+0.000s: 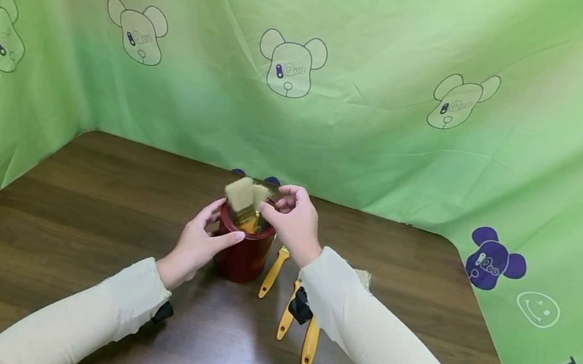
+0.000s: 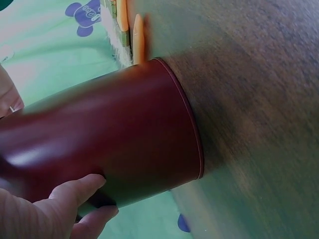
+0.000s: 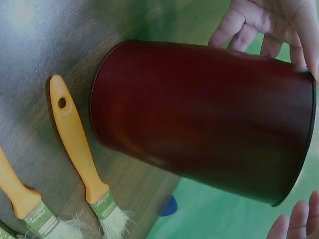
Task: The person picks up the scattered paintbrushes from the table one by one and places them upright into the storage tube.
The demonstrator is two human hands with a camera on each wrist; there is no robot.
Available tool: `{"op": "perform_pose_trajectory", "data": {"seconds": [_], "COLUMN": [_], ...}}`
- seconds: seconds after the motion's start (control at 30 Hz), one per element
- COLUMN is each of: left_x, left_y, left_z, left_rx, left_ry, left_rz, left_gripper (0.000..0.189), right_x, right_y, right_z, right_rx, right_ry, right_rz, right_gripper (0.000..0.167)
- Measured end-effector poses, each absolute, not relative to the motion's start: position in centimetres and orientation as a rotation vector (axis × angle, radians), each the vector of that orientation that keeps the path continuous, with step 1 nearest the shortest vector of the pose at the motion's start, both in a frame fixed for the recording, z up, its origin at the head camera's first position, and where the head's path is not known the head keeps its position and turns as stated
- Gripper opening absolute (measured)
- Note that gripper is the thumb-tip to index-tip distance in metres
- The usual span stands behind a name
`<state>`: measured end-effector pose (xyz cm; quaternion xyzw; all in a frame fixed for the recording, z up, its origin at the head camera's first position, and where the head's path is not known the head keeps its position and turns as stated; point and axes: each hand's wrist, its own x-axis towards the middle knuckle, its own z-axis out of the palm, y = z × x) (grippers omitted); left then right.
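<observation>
Container (image 1: 241, 261) between left hand (image 1: 199, 242) and right hand (image 1: 296, 220), brushes (image 1: 239, 193) inside; three more brushes (image 1: 309, 346) on the table (image 1: 88, 205), nearer than the right hand.

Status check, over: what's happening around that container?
Left fingers holding dark red container. Right fingers at its mouth, grip unclear. Paintbrushes inside, bristles up. Loose paintbrushes lying alongside.

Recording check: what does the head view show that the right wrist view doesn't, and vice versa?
Only the head view: upturned brush bristles at the open top of the dark red container, both cream sleeves and mouse-head outlines.

Only the right wrist view: the bristles of the nearest loose brush, hidden in the head view.

Both: the container, the left hand against it, the right hand near its rim, loose yellow-handled brushes, the table and green curtain.
</observation>
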<state>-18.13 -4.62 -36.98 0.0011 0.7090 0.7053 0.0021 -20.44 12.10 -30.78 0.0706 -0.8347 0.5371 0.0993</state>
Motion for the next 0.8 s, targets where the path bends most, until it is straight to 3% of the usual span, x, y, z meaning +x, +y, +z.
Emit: {"op": "perform_pose_trajectory", "data": {"seconds": [0.27, 0.8], "left_x": [-18.1, -17.6], "left_y": [-4.4, -4.5], "left_z": [-37.3, -37.0], "left_rx": [-0.018, -0.097], "left_ry": [2.23, 2.202], "left_rz": [2.221, 2.298], "left_gripper": [0.078, 0.071], "right_x": [-20.1, -18.0], "right_y": [15.2, 29.2], "right_z": [-32.9, -37.6], "right_rx": [0.221, 0.164], "right_ry": [-2.47, -2.844], "right_rz": [1.421, 0.933], "right_gripper": [0.027, 0.019]}}
